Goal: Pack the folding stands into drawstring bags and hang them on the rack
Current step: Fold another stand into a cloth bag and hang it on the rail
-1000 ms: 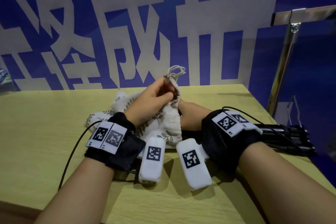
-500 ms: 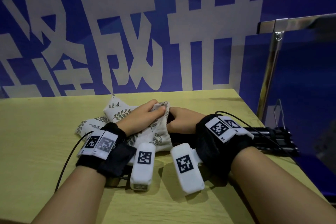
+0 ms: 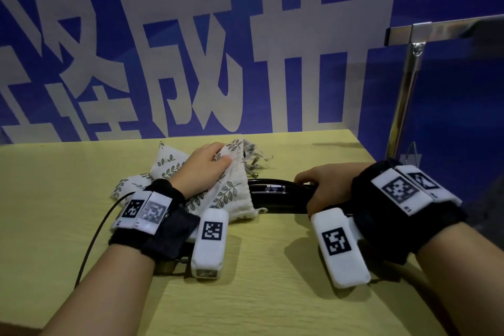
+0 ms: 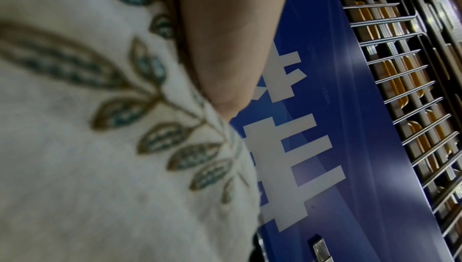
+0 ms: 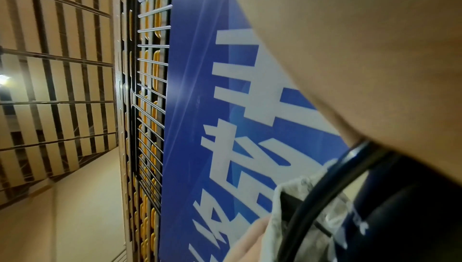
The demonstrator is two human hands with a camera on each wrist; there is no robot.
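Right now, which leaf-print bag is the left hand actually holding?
The nearer drawstring bag, pinched at its mouth by the left hand beside the black stand; the other bag lies behind, untouched.

Looks like a public hall or exhibition space: big blue banner [image 3: 191, 43] with white characters standing behind a wooden table [image 3: 54, 185], steel railing [image 3: 409, 68], slatted ceiling [image 5: 55, 68] showing overhead.

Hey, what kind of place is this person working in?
Probably an indoor hall or event space, not a home: a big blue banner with large white characters behind the wooden table, a metal rail, and a slatted grid ceiling.
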